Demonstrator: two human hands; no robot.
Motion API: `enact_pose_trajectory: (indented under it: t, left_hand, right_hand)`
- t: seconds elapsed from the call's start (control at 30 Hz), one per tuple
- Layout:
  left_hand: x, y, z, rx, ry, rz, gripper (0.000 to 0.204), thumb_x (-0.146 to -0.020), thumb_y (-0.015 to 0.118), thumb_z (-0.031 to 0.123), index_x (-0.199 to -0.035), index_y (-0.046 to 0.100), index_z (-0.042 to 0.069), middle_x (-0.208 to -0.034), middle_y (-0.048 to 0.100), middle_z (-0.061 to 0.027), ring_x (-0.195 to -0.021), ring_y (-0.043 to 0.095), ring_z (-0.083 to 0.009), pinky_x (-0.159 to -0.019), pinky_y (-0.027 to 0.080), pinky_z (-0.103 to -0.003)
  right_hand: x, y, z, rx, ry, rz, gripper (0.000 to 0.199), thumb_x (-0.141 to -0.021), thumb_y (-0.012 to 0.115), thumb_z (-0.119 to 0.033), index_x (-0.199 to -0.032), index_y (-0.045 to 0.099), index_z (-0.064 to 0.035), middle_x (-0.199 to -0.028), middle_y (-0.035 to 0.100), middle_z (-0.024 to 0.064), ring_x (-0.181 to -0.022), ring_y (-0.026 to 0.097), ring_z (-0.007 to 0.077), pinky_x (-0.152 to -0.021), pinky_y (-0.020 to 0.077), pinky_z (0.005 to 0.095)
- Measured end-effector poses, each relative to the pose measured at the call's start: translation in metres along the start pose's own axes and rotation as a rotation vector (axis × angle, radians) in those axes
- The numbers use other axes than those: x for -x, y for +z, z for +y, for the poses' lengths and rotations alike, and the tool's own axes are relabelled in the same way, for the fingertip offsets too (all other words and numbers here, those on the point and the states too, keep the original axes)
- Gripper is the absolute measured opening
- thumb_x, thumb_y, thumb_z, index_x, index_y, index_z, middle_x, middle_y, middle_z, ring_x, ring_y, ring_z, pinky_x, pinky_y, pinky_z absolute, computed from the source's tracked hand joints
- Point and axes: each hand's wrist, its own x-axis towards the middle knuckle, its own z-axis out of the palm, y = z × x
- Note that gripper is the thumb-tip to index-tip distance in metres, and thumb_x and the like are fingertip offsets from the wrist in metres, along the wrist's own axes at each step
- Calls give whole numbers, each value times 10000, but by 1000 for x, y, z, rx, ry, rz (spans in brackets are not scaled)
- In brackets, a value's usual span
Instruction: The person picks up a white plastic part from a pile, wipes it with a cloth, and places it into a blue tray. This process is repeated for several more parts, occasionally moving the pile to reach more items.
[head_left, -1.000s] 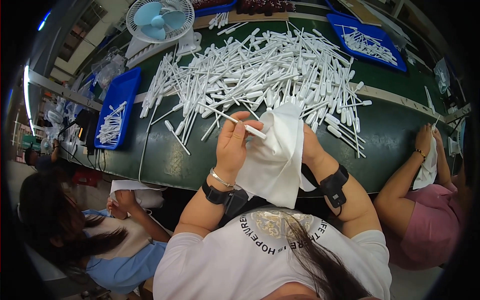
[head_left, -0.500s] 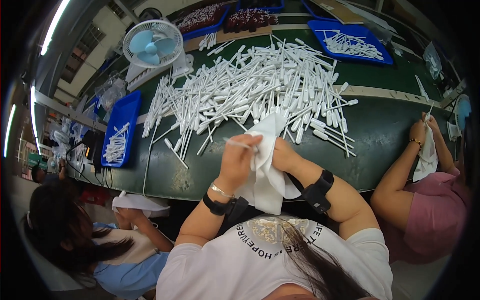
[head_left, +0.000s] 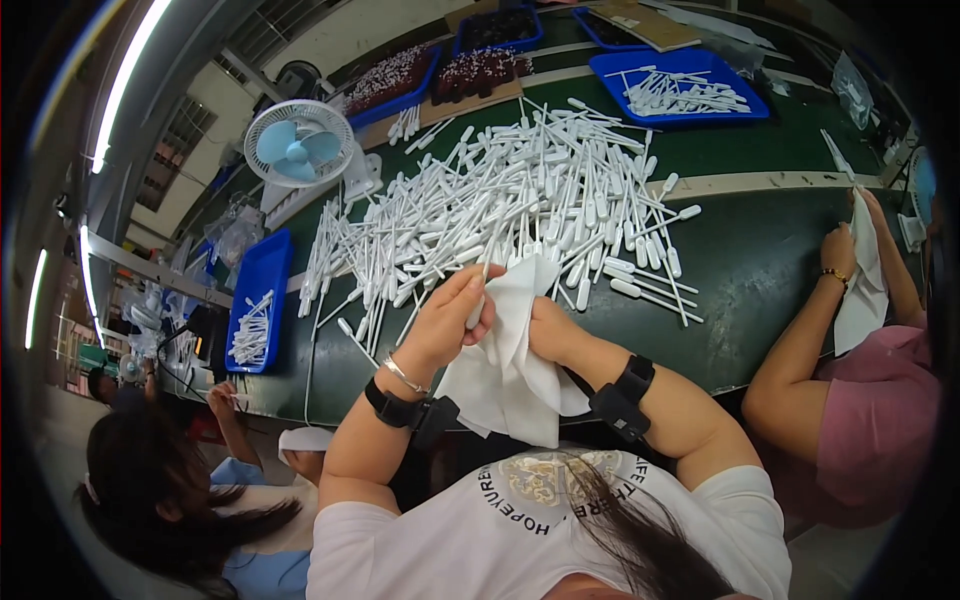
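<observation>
My left hand (head_left: 452, 318) is closed around a thin white stick with a thick rounded end (head_left: 476, 308); its narrow stem points up past the fingers. Just to the right, my right hand (head_left: 556, 330) grips a white cloth (head_left: 510, 370) that hangs down toward my lap. The cloth hides most of those fingertips. Beyond both hands spreads a large pile of the same white sticks (head_left: 500, 190), crossing each other at all angles. A few lie loose at the pile's near edge.
The green table (head_left: 730, 330) runs across in front of me. A blue tray (head_left: 262, 300) of sticks stands left, another blue tray (head_left: 690, 95) far right. A small fan (head_left: 298, 145) stands at the pile's back left. Co-workers sit on both sides, each holding a white cloth.
My left hand has turned and moved slightly left, away from the cloth, so the stick's thick end shows. The right hand stays with the cloth. The left co-worker has raised a hand.
</observation>
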Motion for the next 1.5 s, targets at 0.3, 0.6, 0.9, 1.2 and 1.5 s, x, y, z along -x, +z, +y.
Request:
enact_pose_trajectory:
  t: [0.3,0.6,0.9,1.2,1.5]
  left_hand:
    - [-16,-13,11,-122,77,-39,217,-878,399,144,-1073,397,49,-770,519,-88,-515,411,-83,-424,312,-180]
    - [-12,2,-1,232,89,-169,272,-869,390,86,-1136,362,41,-1061,512,-253,-755,593,-213,-631,499,-287]
    - [0,-7,-16,420,86,-213,306,-869,368,57,-1173,338,46,-1114,463,-296,-836,600,-268,-697,517,-344]
    - [-12,2,-10,504,132,-190,324,-876,354,68,-1198,324,65,-1145,432,-305,-858,598,-280,-701,522,-354]
    - [-122,7,59,22,-99,-240,309,-863,423,92,-1165,368,60,-844,551,-120,-505,493,-111,-402,371,-209]
  right_hand:
    - [-4,-5,12,96,-18,17,233,-805,446,-102,-987,575,-36,-898,604,74,-830,568,159,-732,437,272]
    - [5,-4,-14,248,29,-40,242,-820,437,-70,-1028,554,-36,-951,586,58,-857,564,143,-738,452,271]
    - [6,2,-21,31,59,-61,298,-752,372,1,-979,563,-25,-909,596,54,-842,561,133,-734,444,270]
    - [1,-1,-9,249,49,9,288,-763,380,-12,-981,568,-20,-904,600,80,-854,567,155,-735,446,274]
    - [-4,-3,11,218,-102,26,249,-775,468,-89,-988,567,-7,-924,606,139,-855,573,227,-746,434,311]
